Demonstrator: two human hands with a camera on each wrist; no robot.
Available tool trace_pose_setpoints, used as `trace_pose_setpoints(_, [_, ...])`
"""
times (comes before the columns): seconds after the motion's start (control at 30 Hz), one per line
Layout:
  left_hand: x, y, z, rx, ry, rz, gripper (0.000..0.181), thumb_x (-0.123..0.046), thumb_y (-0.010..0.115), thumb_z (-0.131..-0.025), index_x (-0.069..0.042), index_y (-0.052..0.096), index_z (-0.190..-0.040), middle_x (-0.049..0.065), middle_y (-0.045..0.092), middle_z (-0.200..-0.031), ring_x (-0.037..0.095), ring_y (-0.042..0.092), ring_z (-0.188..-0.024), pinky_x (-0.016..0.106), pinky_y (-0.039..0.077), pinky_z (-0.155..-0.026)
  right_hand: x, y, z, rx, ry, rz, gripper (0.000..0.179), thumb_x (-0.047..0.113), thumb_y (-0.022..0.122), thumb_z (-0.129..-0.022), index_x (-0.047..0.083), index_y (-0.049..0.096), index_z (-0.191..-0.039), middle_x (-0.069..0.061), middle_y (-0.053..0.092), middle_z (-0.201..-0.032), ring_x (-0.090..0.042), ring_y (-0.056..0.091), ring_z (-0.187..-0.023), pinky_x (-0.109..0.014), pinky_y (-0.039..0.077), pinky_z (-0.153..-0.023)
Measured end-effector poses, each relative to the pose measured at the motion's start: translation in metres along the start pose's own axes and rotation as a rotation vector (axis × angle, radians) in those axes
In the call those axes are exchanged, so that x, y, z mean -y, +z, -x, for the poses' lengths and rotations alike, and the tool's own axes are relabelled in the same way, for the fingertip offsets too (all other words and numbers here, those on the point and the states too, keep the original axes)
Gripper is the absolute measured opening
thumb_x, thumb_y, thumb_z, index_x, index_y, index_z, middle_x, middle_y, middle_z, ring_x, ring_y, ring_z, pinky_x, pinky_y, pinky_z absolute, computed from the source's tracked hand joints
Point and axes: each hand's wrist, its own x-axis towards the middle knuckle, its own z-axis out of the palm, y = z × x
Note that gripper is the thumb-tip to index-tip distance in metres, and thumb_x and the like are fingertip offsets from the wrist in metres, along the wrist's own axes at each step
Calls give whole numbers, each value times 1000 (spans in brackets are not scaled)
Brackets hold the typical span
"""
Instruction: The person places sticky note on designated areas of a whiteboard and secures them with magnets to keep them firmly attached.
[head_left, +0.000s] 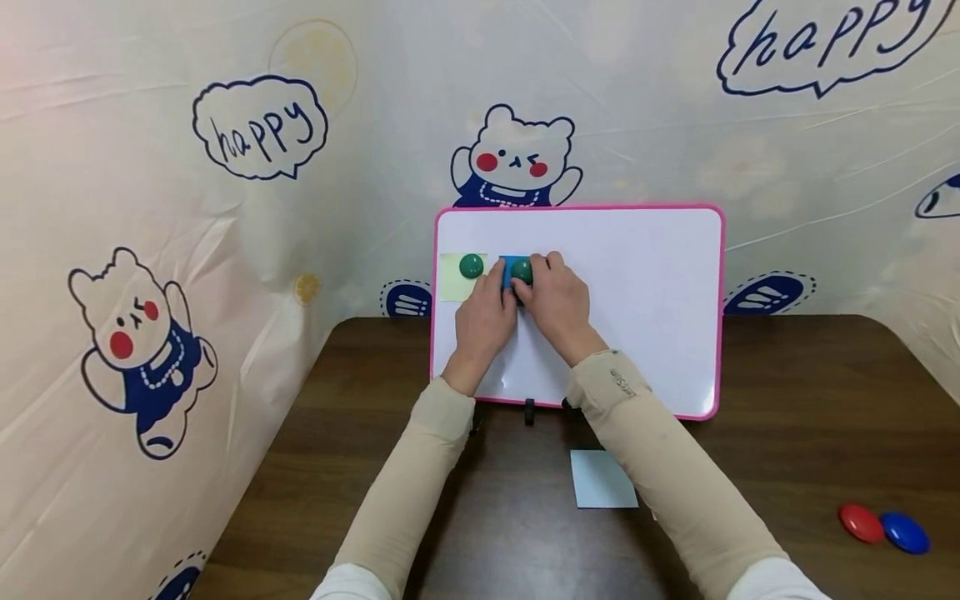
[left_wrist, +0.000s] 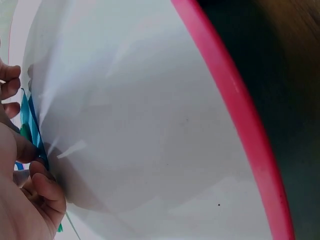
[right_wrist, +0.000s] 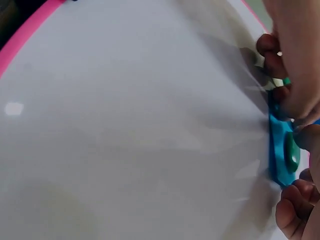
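On the left part of a pink-edged whiteboard (head_left: 637, 308) is a blue paper square (head_left: 507, 273). A round green magnet (head_left: 521, 269) sits on its face. My left hand (head_left: 485, 321) pinches the left side of the blue square. With thumb and forefinger my right hand (head_left: 558, 300) holds the green magnet against the paper. In the right wrist view, the magnet (right_wrist: 291, 152) shows between the fingers on the blue sheet (right_wrist: 278, 150). Just left, a pale yellow paper square (head_left: 453, 279) hangs under another green magnet (head_left: 471, 266).
A light blue paper square (head_left: 603, 479) lies on the brown table (head_left: 810, 392) in front of the board, partly beneath the right forearm. A red magnet (head_left: 861, 523) and a blue magnet (head_left: 905, 532) lie side by side at the right. Black feet (head_left: 529, 412) show under the board.
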Motion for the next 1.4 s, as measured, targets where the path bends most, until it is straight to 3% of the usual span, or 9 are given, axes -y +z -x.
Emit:
trace_pose_setpoints(0.13, [0,0,3,-9,3,26,47,-22,52,-105,-7,48,-150,13,64,-104,20,52,-61,33,46,-51,-3,-9,4,-15,12,-25,40,30,71,-96,-5,68,-116,-18,62,-95,-26,63,-71,-39,57,-64])
trace_pose_setpoints(0.3, [-2,-1,11,0,-16,74,47,-21,54,-104,-6,49,-148,13,67,-107,19,54,-65,31,49,-55,-10,-27,16,31,72,-54,33,26,68,-97,-3,70,-114,-16,65,-96,-26,65,-79,-37,57,-67])
trace_pose_setpoints(0.47, [-10,-8,23,29,-60,165,45,-20,55,-102,-8,53,-146,9,66,-97,19,54,-71,32,49,-60,-20,-49,38,76,174,-114,26,23,63,-99,-1,72,-105,-13,63,-88,-25,61,-77,-38,53,-66])
trace_pose_setpoints(0.57, [-15,-13,33,64,-89,222,42,-19,55,-102,-10,57,-143,6,66,-100,19,55,-75,34,49,-63,-28,-61,57,96,211,-155,24,21,60,-100,0,72,-101,-10,62,-85,-25,57,-76,-40,51,-67])
trace_pose_setpoints(0.87, [-25,-29,63,278,-93,313,32,-21,65,-99,-17,67,-131,0,65,-112,17,59,-86,34,55,-75,-61,-93,120,72,237,-247,17,15,61,-98,3,73,-97,-8,63,-87,-24,57,-76,-42,51,-69])
trace_pose_setpoints(1.0, [-30,-34,69,363,-60,329,33,-24,67,-99,-17,66,-131,-1,65,-116,18,60,-90,35,55,-80,-75,-109,140,35,224,-231,14,10,63,-96,2,73,-96,-8,65,-86,-24,57,-75,-42,51,-68])
trace_pose_setpoints(1.1, [-33,-35,74,461,-19,317,33,-26,66,-99,-15,66,-130,0,64,-119,18,60,-96,37,54,-86,-84,-121,155,18,228,-203,12,8,64,-95,1,73,-96,-9,66,-88,-24,58,-76,-41,51,-67])
trace_pose_setpoints(1.23, [-34,-32,84,609,28,288,30,-26,66,-99,-14,67,-127,-1,65,-116,18,59,-100,39,52,-92,-95,-136,178,13,258,-177,12,9,66,-95,1,74,-97,-8,66,-89,-22,56,-76,-29,49,-67])
trace_pose_setpoints(1.4, [-34,-24,96,710,79,248,26,-24,68,-98,-14,69,-123,-3,66,-106,16,58,-94,35,52,-87,-111,-151,208,-22,291,-136,12,9,70,-92,1,75,-99,-10,68,-91,-24,58,-76,-12,41,-69])
